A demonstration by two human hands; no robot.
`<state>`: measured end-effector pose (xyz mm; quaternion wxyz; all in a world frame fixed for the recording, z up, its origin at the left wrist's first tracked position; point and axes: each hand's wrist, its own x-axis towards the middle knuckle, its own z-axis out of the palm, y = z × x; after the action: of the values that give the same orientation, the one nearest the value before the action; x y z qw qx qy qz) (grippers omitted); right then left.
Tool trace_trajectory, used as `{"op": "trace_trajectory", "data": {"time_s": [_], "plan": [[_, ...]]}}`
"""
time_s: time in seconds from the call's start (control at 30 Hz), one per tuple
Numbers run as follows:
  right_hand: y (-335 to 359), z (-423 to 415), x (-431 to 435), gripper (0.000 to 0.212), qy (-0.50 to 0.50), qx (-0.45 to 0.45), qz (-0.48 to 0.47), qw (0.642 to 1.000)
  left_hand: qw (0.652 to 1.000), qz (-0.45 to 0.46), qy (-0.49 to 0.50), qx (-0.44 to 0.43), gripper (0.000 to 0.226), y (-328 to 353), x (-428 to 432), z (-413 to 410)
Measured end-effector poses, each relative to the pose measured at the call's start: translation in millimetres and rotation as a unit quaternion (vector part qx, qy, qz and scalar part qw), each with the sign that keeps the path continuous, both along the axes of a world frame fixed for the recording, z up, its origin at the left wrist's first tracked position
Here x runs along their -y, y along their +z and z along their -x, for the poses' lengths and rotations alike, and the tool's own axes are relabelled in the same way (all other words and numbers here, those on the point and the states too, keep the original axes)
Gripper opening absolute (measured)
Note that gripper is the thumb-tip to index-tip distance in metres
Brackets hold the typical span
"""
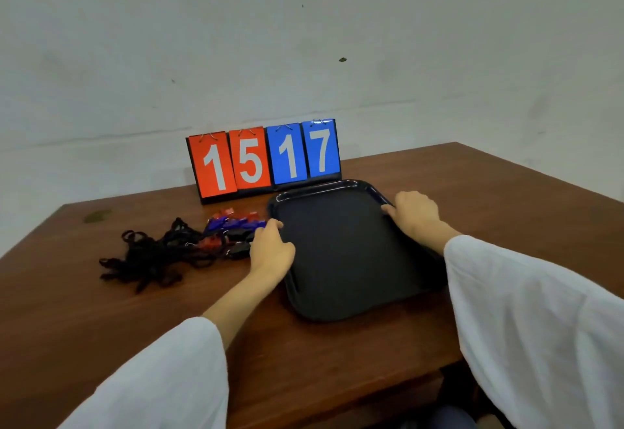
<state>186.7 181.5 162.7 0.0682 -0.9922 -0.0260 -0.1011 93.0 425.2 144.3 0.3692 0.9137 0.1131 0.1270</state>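
Observation:
A black rectangular tray (344, 253) lies flat on the brown wooden table (101, 320), with nothing in it. My left hand (270, 249) grips the tray's left rim, thumb over the edge. My right hand (415, 216) grips the right rim near the far corner. Both arms wear white sleeves. Just left of the tray lies a heap of red, blue and black whistles (233, 229) with tangled black cords (152, 256) trailing to the left.
A flip scoreboard (263, 158) stands behind the tray at the table's back edge, showing 15 in red and 17 in blue. A white wall rises behind the table. The table's near edge runs below my arms.

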Motion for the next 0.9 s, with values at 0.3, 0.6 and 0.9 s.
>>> {"op": "trace_trajectory", "data": {"time_s": [0.3,0.6,0.9], "plan": [[-10.6,-17.7,-7.7,0.036,0.001,-0.004,0.032,0.999,0.995,-0.1,-0.017,-0.007,0.042,-11.5,-9.4,-9.7],[6.1,5.2,-64.5,0.028,0.016,0.103,0.004,0.995,0.989,-0.12,-0.03,0.077,0.032,-6.4,-21.1,1.0],[4.7,44.6,-194.9,0.014,0.197,-0.05,-0.183,0.962,0.939,-0.308,-0.024,0.152,0.029,-15.6,-94.8,10.5]]}}
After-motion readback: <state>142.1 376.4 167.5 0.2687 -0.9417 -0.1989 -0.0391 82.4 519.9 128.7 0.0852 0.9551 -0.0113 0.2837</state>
